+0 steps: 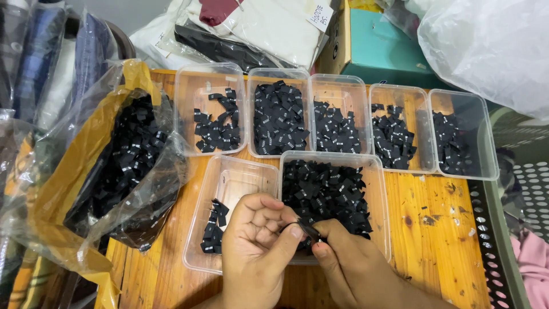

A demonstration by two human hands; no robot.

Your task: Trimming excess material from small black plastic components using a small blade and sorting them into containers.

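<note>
both hands are meeting low at centre over the wooden table (434,229). the left hand (254,252) is curling nearly closed, thumb tip pressing one end of a small black fabric label (309,230); the right hand (354,266) is pinching the label's other end between thumb and forefinger, the other fingers folding under. one label is being held, its long axis running from upper left to lower right, lying just above the near rim of the fuller front tub (377,171). seven clear plastic tubs are sitting on the table: five in a back row (343,86) and two in front. the front left tub (237,171) is holding only a small heap of labels at its near left corner; the front right one is holding a broad heap. a crumpled clear bag with yellow tape (74,171) is lying open at left, full of the same black labels, too many to count.
</note>
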